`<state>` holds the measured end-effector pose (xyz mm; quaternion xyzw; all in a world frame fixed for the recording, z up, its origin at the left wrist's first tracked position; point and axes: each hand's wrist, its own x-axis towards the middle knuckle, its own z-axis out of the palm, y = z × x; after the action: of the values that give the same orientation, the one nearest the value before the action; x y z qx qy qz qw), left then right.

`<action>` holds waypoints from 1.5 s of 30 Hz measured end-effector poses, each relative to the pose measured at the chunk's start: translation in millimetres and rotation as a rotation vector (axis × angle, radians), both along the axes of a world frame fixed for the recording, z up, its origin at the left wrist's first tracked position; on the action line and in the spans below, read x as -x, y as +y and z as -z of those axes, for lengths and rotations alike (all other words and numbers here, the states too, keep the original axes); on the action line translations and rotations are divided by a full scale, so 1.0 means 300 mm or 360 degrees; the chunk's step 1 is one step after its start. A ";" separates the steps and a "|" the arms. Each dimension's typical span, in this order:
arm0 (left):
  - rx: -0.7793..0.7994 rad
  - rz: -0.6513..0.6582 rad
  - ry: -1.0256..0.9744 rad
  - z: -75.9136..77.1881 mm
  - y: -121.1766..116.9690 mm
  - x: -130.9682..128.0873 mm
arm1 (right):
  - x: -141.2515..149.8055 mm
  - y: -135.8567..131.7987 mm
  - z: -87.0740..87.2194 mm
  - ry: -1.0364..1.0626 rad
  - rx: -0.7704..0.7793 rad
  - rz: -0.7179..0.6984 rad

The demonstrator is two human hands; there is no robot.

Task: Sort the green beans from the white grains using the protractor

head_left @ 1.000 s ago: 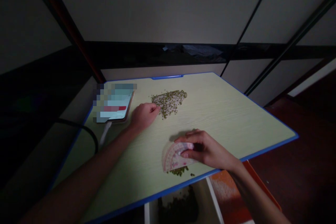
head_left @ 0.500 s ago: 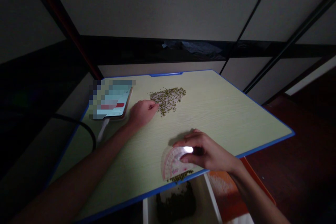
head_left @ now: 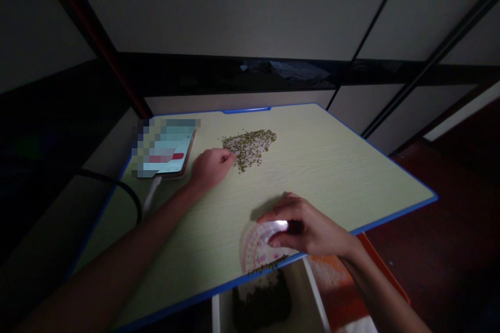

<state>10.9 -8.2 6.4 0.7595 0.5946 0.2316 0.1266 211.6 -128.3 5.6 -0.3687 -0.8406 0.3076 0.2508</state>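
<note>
Small green beans, like mung beans (head_left: 250, 146), lie in a loose patch on the pale folding table (head_left: 332, 166). At the patch's left edge rests my left hand (head_left: 213, 166), closed with the fingers curled under; whatever they hold, if anything, is hidden. Pinched between the thumb and fingers of my right hand (head_left: 312, 226) is a clear protractor (head_left: 255, 250) with pink markings. Its lower edge meets a thin row of beans (head_left: 269, 266) at the table's front rim. Just below that rim is a white open box (head_left: 318, 296) with a dark heap of beans inside.
A phone (head_left: 172, 153) with a lit, partly blurred screen lies at the table's left, a white cable (head_left: 151, 195) running from it. A black cable (head_left: 128, 187) loops nearby. Pale cabinet doors (head_left: 234, 10) stand behind. An orange item (head_left: 351, 291) is below the right front edge.
The protractor has shifted slightly toward the front rim, and the beans there have thinned to a narrow row. My left hand and the bean patch look the same.
</note>
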 end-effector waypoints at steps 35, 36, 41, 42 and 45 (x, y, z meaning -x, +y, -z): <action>0.0028 0.0008 0.0008 -0.001 0.000 0.000 | 0.006 -0.001 -0.004 0.0004 -0.0012 -0.0014; 0.0027 0.0007 0.0008 -0.001 0.000 0.000 | 0.006 -0.001 -0.004 -0.0005 -0.0016 -0.0016; 0.0028 -0.0001 0.0011 -0.006 -0.003 -0.001 | 0.007 0.000 -0.004 -0.0044 -0.0019 -0.0002; 0.0029 -0.0002 0.0012 -0.007 -0.003 -0.001 | 0.007 0.001 -0.004 -0.0038 -0.0016 -0.0005; 0.0033 -0.0006 0.0012 -0.008 -0.005 -0.002 | 0.008 0.002 -0.005 -0.0016 -0.0020 -0.0020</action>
<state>11.6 -9.7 8.8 0.7579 0.5989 0.2226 0.1317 209.3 -127.7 6.9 -0.3635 -0.8460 0.3020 0.2469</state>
